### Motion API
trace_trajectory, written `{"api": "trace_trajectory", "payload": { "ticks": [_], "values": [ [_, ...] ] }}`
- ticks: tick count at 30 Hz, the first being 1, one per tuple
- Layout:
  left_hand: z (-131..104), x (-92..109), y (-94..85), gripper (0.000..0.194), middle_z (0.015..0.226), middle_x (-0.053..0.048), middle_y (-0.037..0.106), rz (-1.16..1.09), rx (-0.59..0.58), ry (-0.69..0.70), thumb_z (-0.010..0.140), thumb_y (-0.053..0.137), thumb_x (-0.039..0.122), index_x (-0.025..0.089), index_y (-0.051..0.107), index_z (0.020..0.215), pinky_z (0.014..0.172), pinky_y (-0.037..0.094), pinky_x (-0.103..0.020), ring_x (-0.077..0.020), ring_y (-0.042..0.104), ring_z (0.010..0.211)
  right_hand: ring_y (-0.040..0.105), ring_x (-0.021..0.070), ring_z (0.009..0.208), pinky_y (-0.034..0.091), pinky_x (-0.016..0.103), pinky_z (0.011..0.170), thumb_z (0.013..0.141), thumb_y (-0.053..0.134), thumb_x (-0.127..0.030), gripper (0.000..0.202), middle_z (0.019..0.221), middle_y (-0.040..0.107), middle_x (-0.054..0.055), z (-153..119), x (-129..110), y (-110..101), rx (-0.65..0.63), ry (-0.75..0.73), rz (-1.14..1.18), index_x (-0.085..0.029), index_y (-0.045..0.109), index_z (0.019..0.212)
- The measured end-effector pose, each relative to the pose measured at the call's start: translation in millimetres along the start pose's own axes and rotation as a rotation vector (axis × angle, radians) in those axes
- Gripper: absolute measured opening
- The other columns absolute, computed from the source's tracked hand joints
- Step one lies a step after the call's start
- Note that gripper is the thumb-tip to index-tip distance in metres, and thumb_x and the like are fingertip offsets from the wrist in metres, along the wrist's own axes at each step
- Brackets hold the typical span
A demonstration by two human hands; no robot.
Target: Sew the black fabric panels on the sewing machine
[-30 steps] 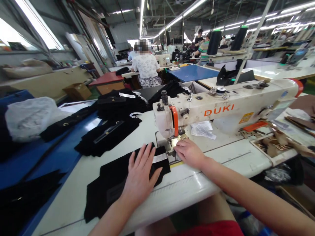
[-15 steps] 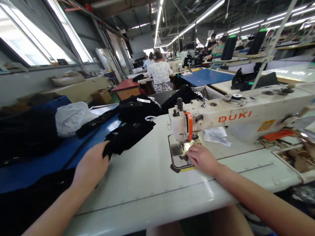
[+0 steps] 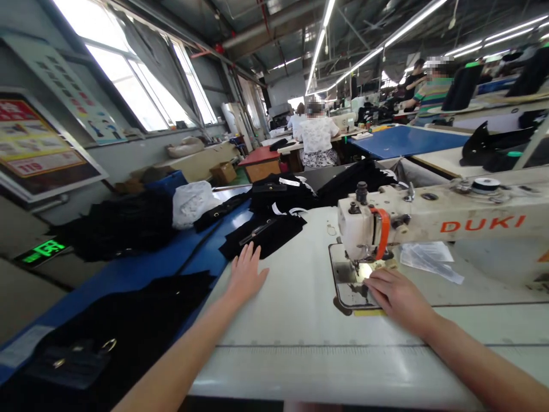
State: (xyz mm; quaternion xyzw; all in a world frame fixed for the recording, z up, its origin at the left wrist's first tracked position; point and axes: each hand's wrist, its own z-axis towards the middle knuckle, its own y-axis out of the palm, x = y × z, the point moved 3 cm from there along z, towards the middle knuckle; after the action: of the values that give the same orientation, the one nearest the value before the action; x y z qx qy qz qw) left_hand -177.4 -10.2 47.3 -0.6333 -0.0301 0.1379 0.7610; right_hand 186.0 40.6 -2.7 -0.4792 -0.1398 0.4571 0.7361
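My left hand point(image 3: 246, 277) lies with its fingers stretched and apart, fingertips at the near edge of a black fabric piece point(image 3: 268, 236) with a zipper-like metallic strip. It grips nothing. My right hand point(image 3: 398, 297) is at the needle area of a white sewing machine point(image 3: 480, 209), its fingers pinched together beside the lit needle plate point(image 3: 343, 273). Whatever those fingertips hold, if anything, is too small to make out. More black fabric point(image 3: 278, 191) with white strips is piled just beyond the first piece.
White paper-like strips point(image 3: 431, 257) lie under the machine arm. Along the left runs a blue surface point(image 3: 171, 269) with a dark piece bearing gold rings point(image 3: 107, 337) and a white plastic bag point(image 3: 193, 203). A person in a white patterned top point(image 3: 317, 134) sits ahead.
My left hand has let go of the black fabric piece, which now lies flatter on the table, and its fingers have spread. The view has swung left; my right hand stays by the needle.
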Motion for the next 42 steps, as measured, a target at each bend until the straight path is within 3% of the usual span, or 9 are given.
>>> {"api": "trace_trajectory", "payload": {
  "ticks": [8, 12, 15, 19, 22, 30, 33, 37, 42],
  "values": [
    [-53, -121, -55.3, 0.037, 0.116, -0.013, 0.07, 0.179, -0.291, -0.215, 0.079, 0.047, 0.026, 0.019, 0.072, 0.106, 0.087, 0.051, -0.038, -0.03, 0.065, 0.108, 0.063, 0.0235, 0.086, 0.053, 0.038, 0.077, 0.092, 0.047, -0.015, 0.025, 0.092, 0.069, 0.01, 0, 0, 1, 0.001, -0.033, 0.014, -0.02, 0.072, 0.089],
    [-44, -126, -72.4, 0.033, 0.095, -0.01, 0.075, 0.184, -0.263, -0.25, 0.083, 0.041, 0.024, 0.021, 0.074, 0.086, 0.075, 0.052, -0.032, -0.0264, 0.07, 0.092, 0.063, 0.0234, 0.086, 0.053, 0.037, 0.077, 0.09, 0.049, -0.015, 0.024, 0.091, 0.069, 0.01, 0, -1, -2, 0.024, -0.018, 0.019, -0.021, 0.072, 0.089],
    [-36, -119, -98.0, 0.043, 0.098, -0.013, 0.072, 0.229, -0.142, -0.306, 0.092, 0.03, 0.029, 0.015, 0.07, 0.098, 0.076, 0.052, -0.036, -0.0292, 0.068, 0.09, 0.062, 0.0228, 0.085, 0.052, 0.037, 0.077, 0.09, 0.05, -0.014, 0.024, 0.09, 0.069, 0.009, 0, -2, -3, 0.036, -0.019, 0.009, -0.021, 0.073, 0.088],
    [-34, -98, -135.5, 0.049, 0.106, -0.014, 0.066, 0.339, 0.131, -0.239, 0.097, 0.019, 0.029, 0.01, 0.063, 0.109, 0.092, 0.047, -0.039, -0.0285, 0.061, 0.102, 0.061, 0.0225, 0.085, 0.051, 0.036, 0.078, 0.092, 0.048, -0.014, 0.026, 0.089, 0.068, 0.009, 0, -1, -3, 0.019, -0.022, 0.0, -0.02, 0.072, 0.089],
    [-36, -66, -138.7, 0.043, 0.095, -0.012, 0.065, 0.382, 0.205, -0.067, 0.097, 0.023, 0.027, 0.013, 0.064, 0.098, 0.087, 0.048, -0.035, -0.0257, 0.062, 0.093, 0.06, 0.0225, 0.085, 0.05, 0.035, 0.079, 0.093, 0.047, -0.014, 0.026, 0.089, 0.068, 0.009, 0, -1, -2, 0.009, -0.017, 0.0, -0.019, 0.072, 0.089],
    [-74, 91, -48.5, 0.025, 0.088, -0.008, 0.071, -0.028, -0.37, 0.329, 0.093, 0.036, 0.015, 0.02, 0.06, 0.096, 0.067, 0.049, -0.031, -0.0229, 0.069, 0.081, 0.057, 0.0214, 0.083, 0.047, 0.034, 0.078, 0.093, 0.048, -0.014, 0.026, 0.084, 0.066, 0.008, 4, -3, -4, 0.003, 0.005, 0.005, -0.018, 0.072, 0.084],
    [-89, 137, -30.5, 0.02, 0.085, -0.006, 0.072, -0.261, -0.428, 0.349, 0.093, 0.04, 0.018, 0.022, 0.059, 0.099, 0.068, 0.049, -0.03, -0.0228, 0.071, 0.081, 0.056, 0.0209, 0.082, 0.046, 0.033, 0.077, 0.09, 0.051, -0.012, 0.022, 0.083, 0.066, 0.008, 7, 0, -6, -0.005, 0.024, 0.005, -0.017, 0.072, 0.083],
    [-78, 149, -35.8, 0.021, 0.08, -0.002, 0.072, -0.601, -0.286, 0.207, 0.096, 0.038, 0.029, 0.024, 0.059, 0.094, 0.065, 0.048, -0.028, -0.0193, 0.069, 0.073, 0.056, 0.0203, 0.082, 0.045, 0.033, 0.077, 0.089, 0.052, -0.01, 0.019, 0.082, 0.066, 0.008, 4, -12, -11, 0.016, 0.047, 0.071, -0.016, 0.07, 0.086],
    [-66, 137, -45.9, 0.024, 0.084, -0.001, 0.072, -0.772, -0.079, 0.101, 0.093, 0.039, 0.037, 0.024, 0.059, 0.094, 0.069, 0.05, -0.028, -0.0189, 0.069, 0.076, 0.056, 0.0184, 0.081, 0.045, 0.031, 0.077, 0.092, 0.05, -0.018, 0.017, 0.083, 0.065, 0.005, -4, -76, -8, -0.098, -0.125, 0.331, -0.018, 0.067, 0.095]
  ]
}}
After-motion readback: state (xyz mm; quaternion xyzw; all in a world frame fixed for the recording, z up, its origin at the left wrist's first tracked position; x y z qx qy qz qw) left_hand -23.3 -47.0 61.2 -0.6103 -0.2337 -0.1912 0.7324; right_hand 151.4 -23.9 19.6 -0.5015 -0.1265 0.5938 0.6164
